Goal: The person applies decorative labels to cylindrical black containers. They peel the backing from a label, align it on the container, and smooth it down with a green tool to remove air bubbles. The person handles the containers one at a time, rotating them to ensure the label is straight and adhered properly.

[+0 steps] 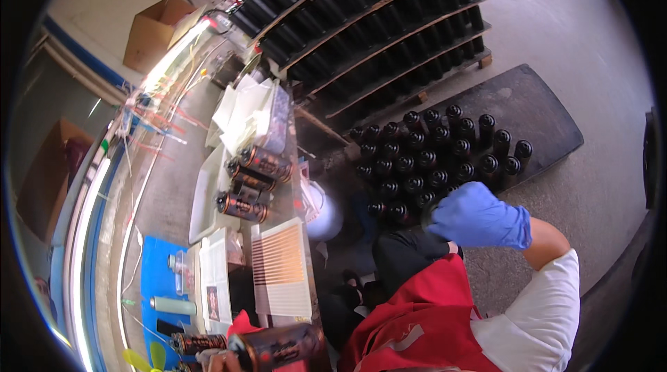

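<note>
left hand (217,360): bottom edge, mostly cut off; fingers wrapped around dark cylinder with orange printed label (281,346), lying sideways at near end of counter (170,184); grip closed on it.
right hand (478,218): blue glove, reaching out over cluster of black cylinders (438,156) on floor; fingers curled down at near edge of cluster; contact hidden under glove, cannot tell if grip closed or open.
clothing: red apron (417,323), white sleeve (538,316) on right arm.
near counter items: blue mat (154,282) with pale green tube (174,305) lying on it; another labelled dark cylinder (198,342) just left of held one; stack of white sheets with orange striped edges (281,268) beside mat.
mid counter: three labelled dark cylinders (251,183) lying side by side on white tray (201,205); white roll (323,216) just beside counter edge, lower down.
far counter: pile of clear plastic bags (253,118); thin red and blue wires (156,122) scattered left of pile.
floor: black cylinders upright, packed in rows on dark mat (542,115); grey concrete around.
far: pallet stack (368,18) of black cylinders laid in layers split by boards; cardboard box (153,31) at upper left.
</note>
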`<control>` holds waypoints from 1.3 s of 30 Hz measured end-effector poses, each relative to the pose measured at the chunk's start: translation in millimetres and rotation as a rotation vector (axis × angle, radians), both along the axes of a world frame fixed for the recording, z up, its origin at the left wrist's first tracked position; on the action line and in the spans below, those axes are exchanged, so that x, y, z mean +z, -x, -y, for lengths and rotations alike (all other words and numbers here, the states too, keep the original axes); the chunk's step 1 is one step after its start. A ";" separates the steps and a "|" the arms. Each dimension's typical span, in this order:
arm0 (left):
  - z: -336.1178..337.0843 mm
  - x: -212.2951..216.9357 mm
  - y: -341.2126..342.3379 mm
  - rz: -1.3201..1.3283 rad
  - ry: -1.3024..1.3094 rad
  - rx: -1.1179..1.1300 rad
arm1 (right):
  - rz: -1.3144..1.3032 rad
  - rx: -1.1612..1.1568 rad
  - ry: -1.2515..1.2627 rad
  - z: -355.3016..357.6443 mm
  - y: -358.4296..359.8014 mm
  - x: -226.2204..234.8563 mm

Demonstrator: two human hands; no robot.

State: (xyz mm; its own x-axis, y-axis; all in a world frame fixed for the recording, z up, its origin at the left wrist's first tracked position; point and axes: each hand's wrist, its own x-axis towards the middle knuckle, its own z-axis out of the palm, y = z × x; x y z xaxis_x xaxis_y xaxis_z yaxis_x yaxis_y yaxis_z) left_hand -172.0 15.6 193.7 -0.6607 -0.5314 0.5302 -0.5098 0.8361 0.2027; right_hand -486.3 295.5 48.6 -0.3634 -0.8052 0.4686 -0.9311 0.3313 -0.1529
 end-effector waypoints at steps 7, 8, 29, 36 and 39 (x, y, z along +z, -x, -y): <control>-11.4 -41.3 132.1 -0.047 -0.061 -0.474 | 0.305 -0.636 -0.110 -109.8 -31.5 -53.3; -8.1 -52.8 152.6 -0.060 -0.148 -0.549 | 0.368 -0.735 -0.114 -126.1 -40.3 -56.6; -73.5 -140.2 421.1 0.416 -0.170 -1.081 | 0.735 -1.228 -0.252 -201.5 -2.9 -201.8; -118.1 -197.4 564.2 0.344 -0.008 -1.301 | 0.823 -1.326 -0.277 -220.4 75.3 -248.9; -134.0 -183.5 599.2 0.364 0.016 -1.301 | 0.777 -1.416 -0.206 -230.2 79.4 -202.6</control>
